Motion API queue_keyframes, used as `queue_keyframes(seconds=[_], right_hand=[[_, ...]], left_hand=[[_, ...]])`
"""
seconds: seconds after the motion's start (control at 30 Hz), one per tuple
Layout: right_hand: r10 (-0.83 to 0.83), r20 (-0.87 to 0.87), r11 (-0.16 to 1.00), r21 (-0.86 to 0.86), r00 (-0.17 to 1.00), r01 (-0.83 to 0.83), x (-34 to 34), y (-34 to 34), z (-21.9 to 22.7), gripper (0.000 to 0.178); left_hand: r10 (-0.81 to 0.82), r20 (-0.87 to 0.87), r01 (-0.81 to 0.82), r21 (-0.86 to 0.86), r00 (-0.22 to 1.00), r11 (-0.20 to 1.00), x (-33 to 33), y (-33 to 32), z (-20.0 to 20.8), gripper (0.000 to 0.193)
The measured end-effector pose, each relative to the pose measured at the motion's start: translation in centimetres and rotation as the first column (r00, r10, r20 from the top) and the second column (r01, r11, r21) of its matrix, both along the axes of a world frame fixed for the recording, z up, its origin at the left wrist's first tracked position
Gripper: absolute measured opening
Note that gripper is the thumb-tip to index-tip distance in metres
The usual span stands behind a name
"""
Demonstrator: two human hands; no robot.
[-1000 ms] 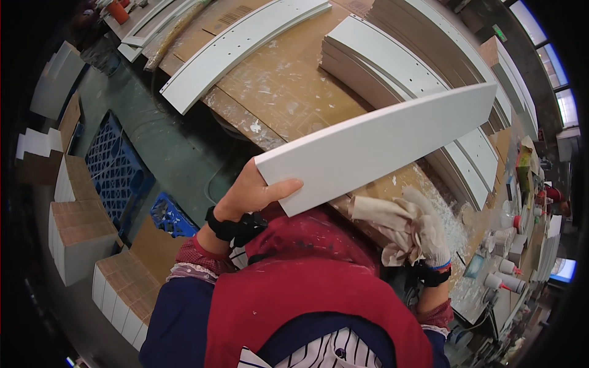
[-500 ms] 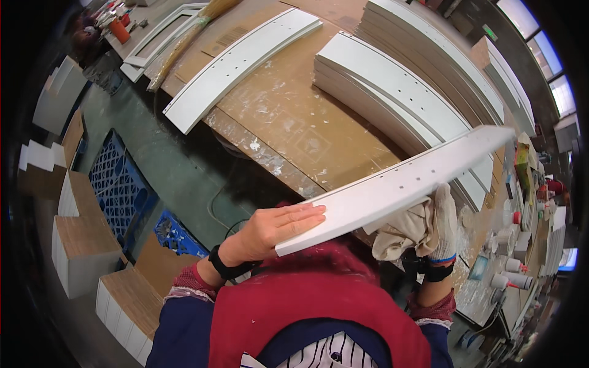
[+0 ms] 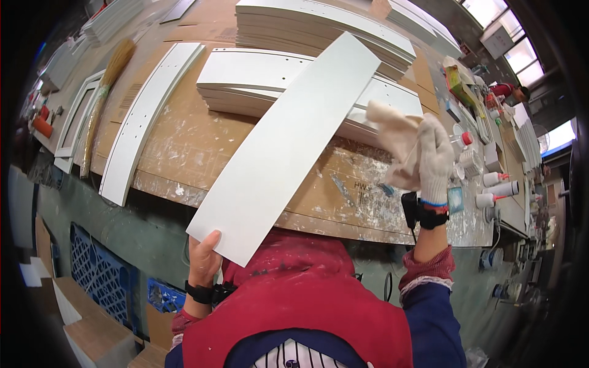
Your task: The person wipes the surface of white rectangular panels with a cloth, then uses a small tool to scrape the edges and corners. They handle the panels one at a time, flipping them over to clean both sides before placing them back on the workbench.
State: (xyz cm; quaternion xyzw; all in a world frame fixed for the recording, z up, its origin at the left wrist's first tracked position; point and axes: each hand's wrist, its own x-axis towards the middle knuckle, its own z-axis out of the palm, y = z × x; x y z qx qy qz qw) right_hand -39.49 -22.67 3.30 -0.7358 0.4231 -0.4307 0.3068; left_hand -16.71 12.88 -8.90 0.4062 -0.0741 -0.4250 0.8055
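My bare left hand grips the near end of a white panel, its thumb lying on the top face. The panel tilts up and away to the right, with its smooth face toward me and no holes showing on it. In my gloved right hand is a cream cloth, held right of the panel and apart from it. Behind the raised panel, a stack of white drilled panels is partly hidden. Another white drilled panel lies alone on the bench at the left.
Cardboard covers the paint-spotted workbench. A taller panel stack stands at the back. A straw broom and white frame lie at the left. Bottles stand at the right. A blue pallet is on the floor; a person appears far right.
The panel has turned over from its drilled face to its plain face and swung more upright. My left hand now holds its end from beneath. My right hand has lifted the cloth away.
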Motion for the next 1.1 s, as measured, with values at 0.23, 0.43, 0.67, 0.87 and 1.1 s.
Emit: queue_keyframes(seconds=[0.23,0.43,0.67,0.87,1.1], right_hand=[[-0.369,-0.149,0.827,-0.502,0.918,0.251,2.0,-6.3,1.7,0.052],[-0.427,-0.485,0.677,-0.731,0.763,-0.085,4.3,-6.7,1.1,0.051],[0.226,-0.833,0.893,-0.03,0.505,-0.449,-0.1,7.2,-7.7,0.03],[-0.199,-0.569,0.884,-0.456,0.798,-0.105,-3.5,7.4,-10.5,0.032],[-0.24,-0.678,0.96,-0.271,0.695,0.067,-6.6,4.8,-12.1,0.048]], left_hand=[[-0.041,-0.112,0.035,-0.061,0.993,0.998,-0.9,-0.4,-2.6,0.06],[-0.071,-0.152,0.065,-0.044,0.986,0.997,-1.0,-0.4,-3.3,0.059],[-0.208,-0.244,0.203,-0.044,0.947,0.978,-1.5,-0.6,-4.1,0.06],[-0.245,-0.287,0.246,-0.033,0.926,0.969,-1.9,-3.4,-3.0,0.062],[-0.333,-0.281,0.322,-0.084,0.9,0.943,-2.4,-5.4,-4.3,0.053]])
